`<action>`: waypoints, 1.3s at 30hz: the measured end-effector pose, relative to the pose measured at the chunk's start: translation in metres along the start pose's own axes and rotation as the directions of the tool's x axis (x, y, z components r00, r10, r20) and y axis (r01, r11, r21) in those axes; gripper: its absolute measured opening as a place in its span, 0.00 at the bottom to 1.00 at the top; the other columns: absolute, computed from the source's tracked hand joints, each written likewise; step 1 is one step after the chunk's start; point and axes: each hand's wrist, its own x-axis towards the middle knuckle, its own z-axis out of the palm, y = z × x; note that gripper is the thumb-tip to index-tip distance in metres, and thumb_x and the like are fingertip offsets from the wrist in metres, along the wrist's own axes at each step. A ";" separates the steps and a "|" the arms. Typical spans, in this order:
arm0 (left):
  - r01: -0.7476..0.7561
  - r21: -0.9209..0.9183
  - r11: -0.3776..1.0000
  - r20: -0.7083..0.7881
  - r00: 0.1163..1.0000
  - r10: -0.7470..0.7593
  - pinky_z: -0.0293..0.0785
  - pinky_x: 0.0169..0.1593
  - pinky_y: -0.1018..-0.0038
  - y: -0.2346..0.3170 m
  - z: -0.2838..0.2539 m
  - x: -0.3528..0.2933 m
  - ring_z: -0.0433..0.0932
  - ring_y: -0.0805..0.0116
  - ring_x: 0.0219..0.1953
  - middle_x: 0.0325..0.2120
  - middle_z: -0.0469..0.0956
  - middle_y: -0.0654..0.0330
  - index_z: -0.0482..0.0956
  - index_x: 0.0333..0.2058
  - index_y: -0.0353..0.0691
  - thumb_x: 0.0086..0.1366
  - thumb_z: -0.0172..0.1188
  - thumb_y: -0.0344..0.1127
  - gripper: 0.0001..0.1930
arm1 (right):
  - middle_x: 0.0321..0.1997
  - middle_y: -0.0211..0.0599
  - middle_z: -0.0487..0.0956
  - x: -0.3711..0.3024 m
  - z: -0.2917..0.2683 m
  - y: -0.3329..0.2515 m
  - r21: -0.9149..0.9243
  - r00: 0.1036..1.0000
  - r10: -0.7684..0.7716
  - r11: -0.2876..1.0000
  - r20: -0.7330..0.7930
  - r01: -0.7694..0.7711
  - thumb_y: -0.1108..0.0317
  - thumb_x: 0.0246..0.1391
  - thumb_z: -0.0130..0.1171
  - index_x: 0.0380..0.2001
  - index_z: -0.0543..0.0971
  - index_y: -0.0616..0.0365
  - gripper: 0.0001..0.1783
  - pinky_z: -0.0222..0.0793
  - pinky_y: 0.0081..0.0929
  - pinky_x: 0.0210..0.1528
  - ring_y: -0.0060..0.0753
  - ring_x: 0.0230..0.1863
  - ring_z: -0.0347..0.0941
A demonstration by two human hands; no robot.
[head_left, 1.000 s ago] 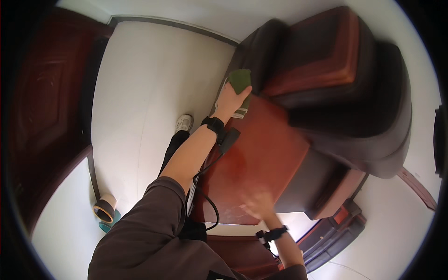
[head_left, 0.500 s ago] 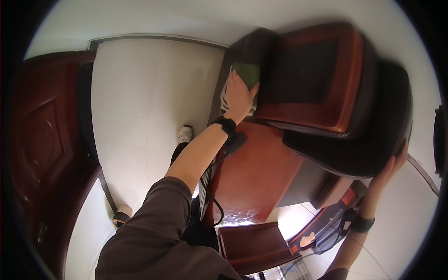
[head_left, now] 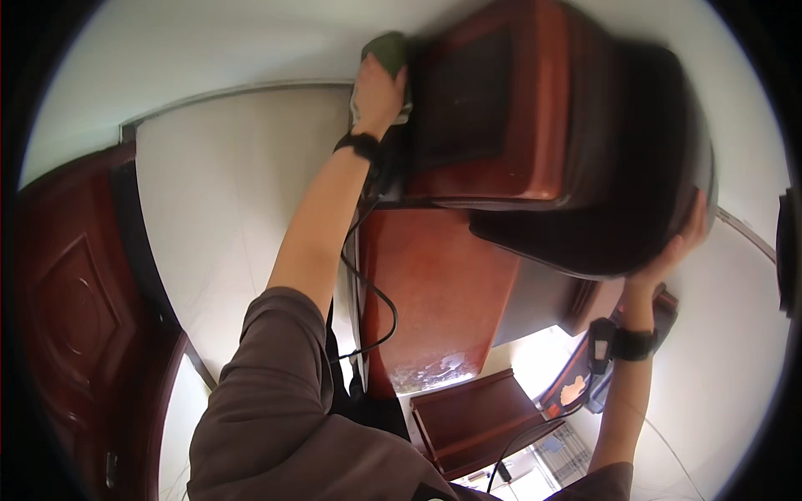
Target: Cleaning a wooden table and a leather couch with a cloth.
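Observation:
My left hand (head_left: 378, 90) presses a green cloth (head_left: 387, 48) against the left armrest of a large dark leather armchair (head_left: 551, 142) with red-brown panels. My right hand (head_left: 678, 246) grips the chair's black outer edge on the right side. The chair is blurred by motion. A black band sits on each wrist, with a cable hanging from the left one.
A red-brown wooden desk (head_left: 434, 292) stands under the chair, with a lower wooden cabinet (head_left: 472, 417) beside it. A dark wooden door (head_left: 67, 309) is at the left. Pale floor tiles (head_left: 225, 192) lie between the door and the desk.
My left hand has pushed the cloth farther up along the armrest. My right hand has risen to take hold of the chair's right edge. The view has tilted, bringing the chair closer.

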 end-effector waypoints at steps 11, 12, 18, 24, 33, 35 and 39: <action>-0.437 0.212 0.874 0.504 0.815 0.285 0.49 0.61 0.55 -0.003 -0.072 -0.205 0.50 0.52 0.63 0.60 0.55 0.53 0.61 0.56 0.35 0.54 0.58 0.39 0.31 | 0.61 0.45 0.60 -0.007 0.009 -0.005 -0.044 0.999 0.035 0.998 -0.026 -0.036 0.47 0.57 0.25 0.56 0.66 0.56 0.34 0.42 0.41 0.62 0.49 0.61 0.53; -0.437 0.158 0.886 0.537 0.791 0.294 0.49 0.61 0.55 -0.009 -0.076 -0.213 0.50 0.53 0.63 0.59 0.56 0.52 0.62 0.56 0.35 0.56 0.55 0.41 0.30 | 0.61 0.45 0.60 -0.007 0.008 -0.006 -0.056 0.999 0.041 0.998 -0.024 -0.042 0.48 0.57 0.26 0.56 0.66 0.56 0.33 0.42 0.41 0.62 0.49 0.61 0.52; 0.812 -0.283 0.510 0.862 0.448 -0.236 0.53 0.59 0.66 0.023 -0.131 -0.189 0.63 0.63 0.55 0.52 0.65 0.56 0.61 0.54 0.33 0.66 0.41 0.50 0.27 | 0.61 0.44 0.59 -0.007 0.001 -0.007 -0.078 0.998 0.061 0.995 -0.026 -0.062 0.54 0.54 0.31 0.56 0.67 0.51 0.28 0.39 0.46 0.63 0.49 0.62 0.51; 0.335 -0.867 0.368 0.432 0.874 0.222 0.56 0.58 0.69 0.143 -0.202 -0.111 0.63 0.65 0.54 0.51 0.66 0.59 0.60 0.55 0.37 0.67 0.36 0.47 0.24 | 0.60 0.44 0.60 -0.005 -0.006 -0.008 -0.084 0.995 0.093 0.992 -0.034 -0.096 0.62 0.45 0.40 0.54 0.69 0.50 0.29 0.39 0.48 0.63 0.50 0.61 0.52; -0.879 0.064 0.473 0.524 0.433 0.733 0.43 0.64 0.59 0.259 -0.133 0.022 0.49 0.51 0.63 0.60 0.52 0.45 0.57 0.57 0.30 0.62 0.44 0.44 0.29 | 0.58 0.42 0.63 0.000 -0.004 -0.019 -0.024 0.986 0.155 0.987 -0.054 -0.156 0.64 0.41 0.45 0.53 0.70 0.44 0.29 0.41 0.47 0.63 0.47 0.60 0.54; -0.889 0.160 0.430 0.542 0.443 0.714 0.43 0.65 0.60 0.269 -0.120 0.021 0.47 0.52 0.64 0.61 0.51 0.47 0.57 0.57 0.29 0.61 0.43 0.45 0.30 | 0.58 0.41 0.63 -0.002 -0.008 -0.012 -0.036 0.982 0.172 0.984 -0.073 -0.175 0.64 0.41 0.46 0.52 0.70 0.43 0.29 0.41 0.46 0.63 0.46 0.60 0.54; -0.917 0.134 0.375 0.531 0.386 0.754 0.43 0.65 0.62 0.266 -0.120 0.026 0.46 0.54 0.64 0.62 0.50 0.48 0.56 0.57 0.29 0.60 0.43 0.46 0.31 | 0.57 0.38 0.64 -0.003 -0.005 -0.011 -0.009 0.979 0.170 0.985 -0.113 -0.173 0.64 0.41 0.46 0.52 0.71 0.40 0.28 0.42 0.46 0.63 0.45 0.60 0.54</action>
